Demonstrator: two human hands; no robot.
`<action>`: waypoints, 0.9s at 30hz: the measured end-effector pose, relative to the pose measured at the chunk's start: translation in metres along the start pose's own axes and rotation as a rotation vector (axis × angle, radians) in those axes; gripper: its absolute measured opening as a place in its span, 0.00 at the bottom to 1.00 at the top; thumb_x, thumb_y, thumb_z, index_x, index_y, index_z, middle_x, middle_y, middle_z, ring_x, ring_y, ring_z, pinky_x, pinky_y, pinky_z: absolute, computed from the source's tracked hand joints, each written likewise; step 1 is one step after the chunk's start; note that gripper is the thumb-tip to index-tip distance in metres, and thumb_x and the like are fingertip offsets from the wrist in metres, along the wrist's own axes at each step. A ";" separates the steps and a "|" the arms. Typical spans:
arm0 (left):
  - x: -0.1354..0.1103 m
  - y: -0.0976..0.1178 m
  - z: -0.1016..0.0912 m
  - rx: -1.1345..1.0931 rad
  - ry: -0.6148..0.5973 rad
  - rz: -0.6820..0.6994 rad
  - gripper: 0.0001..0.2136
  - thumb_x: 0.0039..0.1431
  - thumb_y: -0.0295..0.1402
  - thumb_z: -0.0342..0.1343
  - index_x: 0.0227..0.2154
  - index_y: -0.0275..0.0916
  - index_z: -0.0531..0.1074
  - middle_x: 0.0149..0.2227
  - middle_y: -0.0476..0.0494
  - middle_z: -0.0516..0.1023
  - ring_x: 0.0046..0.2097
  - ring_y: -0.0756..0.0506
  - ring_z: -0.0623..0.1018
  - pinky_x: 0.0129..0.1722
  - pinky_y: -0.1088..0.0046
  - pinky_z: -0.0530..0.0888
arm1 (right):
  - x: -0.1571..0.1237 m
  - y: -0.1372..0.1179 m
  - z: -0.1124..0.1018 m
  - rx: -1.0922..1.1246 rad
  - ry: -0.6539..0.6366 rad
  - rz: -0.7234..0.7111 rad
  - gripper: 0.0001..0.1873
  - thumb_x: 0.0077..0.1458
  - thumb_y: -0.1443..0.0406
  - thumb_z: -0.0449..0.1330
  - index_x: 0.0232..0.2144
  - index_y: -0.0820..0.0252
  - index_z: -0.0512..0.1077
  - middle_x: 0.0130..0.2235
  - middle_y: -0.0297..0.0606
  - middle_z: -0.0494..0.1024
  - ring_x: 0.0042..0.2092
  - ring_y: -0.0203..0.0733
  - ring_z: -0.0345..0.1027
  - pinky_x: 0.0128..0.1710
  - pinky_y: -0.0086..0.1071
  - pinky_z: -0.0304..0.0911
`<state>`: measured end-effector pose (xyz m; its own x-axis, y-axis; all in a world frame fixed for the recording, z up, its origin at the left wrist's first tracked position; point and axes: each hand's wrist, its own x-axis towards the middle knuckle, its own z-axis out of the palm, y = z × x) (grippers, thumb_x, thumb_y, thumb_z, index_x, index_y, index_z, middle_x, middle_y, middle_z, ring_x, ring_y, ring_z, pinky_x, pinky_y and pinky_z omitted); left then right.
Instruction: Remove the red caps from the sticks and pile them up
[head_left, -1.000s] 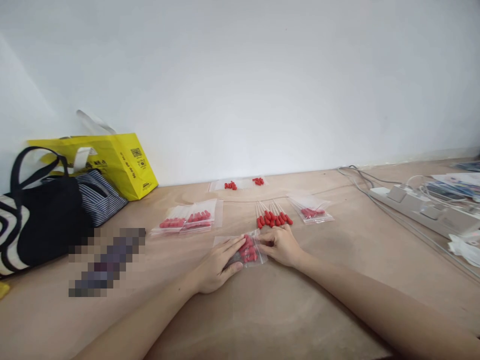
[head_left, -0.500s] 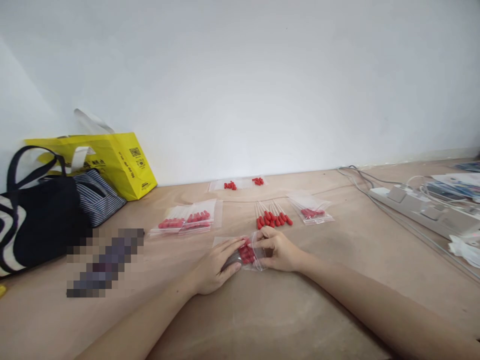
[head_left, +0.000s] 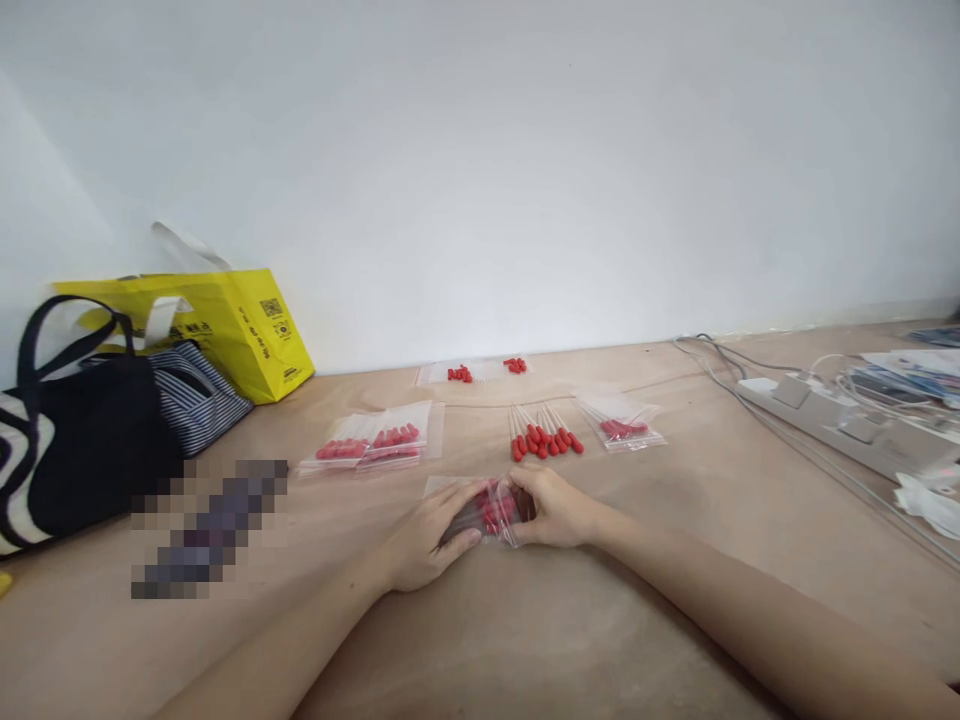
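Between my hands, on the wooden table [head_left: 480, 630], lies a clear zip-lock plastic bag [head_left: 496, 512] with red-tipped sticks inside. My left hand [head_left: 429, 535] holds the bag's left part, fingers over it and thumb along the near side. My right hand [head_left: 556, 508] is closed on the bag's right edge, fingers and thumb pinching the plastic at its mouth. Just beyond the right hand several loose white sticks with red tips [head_left: 547, 438] lie in a fan. Right of them rests a filled bag of such sticks [head_left: 625, 428].
Filled bags [head_left: 375, 440] overlap at the left. Another clear bag with red-tipped sticks [head_left: 487, 371] lies by the wall. A yellow bag [head_left: 259, 335] and a black bag [head_left: 97, 440] stand left, a blurred dark object [head_left: 214, 530] before them. A power strip [head_left: 847, 420] with cables sits right.
My right hand has shifted slightly down, its fingers and thumb now at the bag's right edge. The plastic there looks drawn together. My left hand stays almost in place.
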<state>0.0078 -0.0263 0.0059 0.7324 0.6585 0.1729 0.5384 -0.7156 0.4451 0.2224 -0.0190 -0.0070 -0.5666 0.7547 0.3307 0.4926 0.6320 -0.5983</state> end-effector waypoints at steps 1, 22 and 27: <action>0.000 0.000 0.000 0.002 0.001 -0.005 0.22 0.58 0.34 0.45 0.55 0.43 0.51 0.55 0.42 0.61 0.54 0.43 0.63 0.53 0.60 0.62 | 0.000 -0.001 0.000 0.042 -0.020 -0.009 0.12 0.39 0.65 0.63 0.28 0.61 0.66 0.29 0.32 0.69 0.29 0.33 0.60 0.27 0.25 0.56; -0.003 -0.002 -0.003 0.030 -0.036 -0.069 0.21 0.59 0.36 0.44 0.55 0.43 0.53 0.56 0.44 0.59 0.55 0.44 0.62 0.53 0.62 0.61 | -0.003 0.013 -0.013 0.925 0.063 0.599 0.13 0.39 0.66 0.61 0.31 0.60 0.63 0.22 0.28 0.71 0.22 0.32 0.68 0.22 0.26 0.64; -0.003 -0.003 -0.004 0.025 -0.063 -0.099 0.21 0.58 0.36 0.44 0.55 0.44 0.53 0.57 0.45 0.57 0.56 0.44 0.60 0.54 0.62 0.59 | -0.005 0.023 -0.023 0.890 0.124 0.493 0.17 0.37 0.59 0.65 0.27 0.62 0.64 0.20 0.29 0.71 0.19 0.29 0.64 0.20 0.24 0.61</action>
<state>0.0027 -0.0253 0.0076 0.6993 0.7111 0.0734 0.6192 -0.6537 0.4350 0.2518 -0.0043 -0.0056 -0.3368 0.9399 -0.0554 -0.0453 -0.0749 -0.9962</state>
